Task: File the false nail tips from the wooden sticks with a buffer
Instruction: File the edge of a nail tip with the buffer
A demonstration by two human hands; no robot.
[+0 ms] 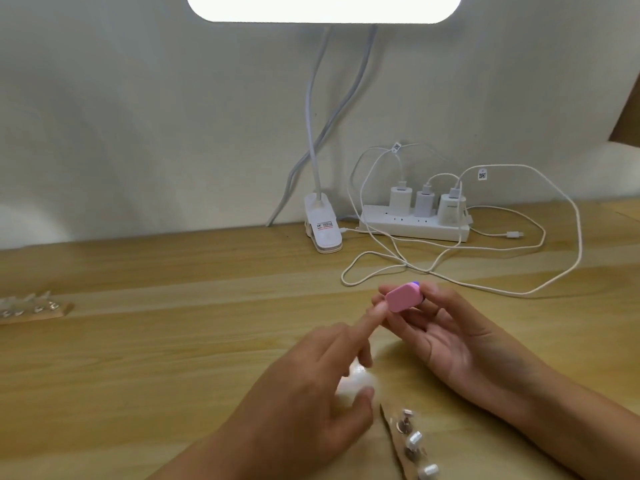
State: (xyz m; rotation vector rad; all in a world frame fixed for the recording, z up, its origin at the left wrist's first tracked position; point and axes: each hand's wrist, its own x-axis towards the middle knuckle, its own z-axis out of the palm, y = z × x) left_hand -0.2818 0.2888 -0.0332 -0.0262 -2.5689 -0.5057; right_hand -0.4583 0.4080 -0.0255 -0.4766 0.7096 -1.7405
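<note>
Plainly my right hand (pixel 446 337) pinches the pink buffer (pixel 403 301) at its fingertips; my left hand (pixel 311 386) lays a forefinger on it, gripping the blurred white thing (pixel 356 382) or not I cannot tell; the wooden stick (pixel 396 441) of nail tips (pixel 414 439) lies between my forearms; that poke may knock the buffer loose.

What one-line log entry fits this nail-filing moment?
right hand: holds pink buffer | left hand: index finger at buffer, white thing pinched | wooden stick: on table, nail tips attached

head view | worn on the head, aimed forward and down | left hand (pixel 311 386) and right hand (pixel 446 337) framed close, low centre | counter (pixel 138 358) overlooked, wall (pixel 138 133) faced
</note>
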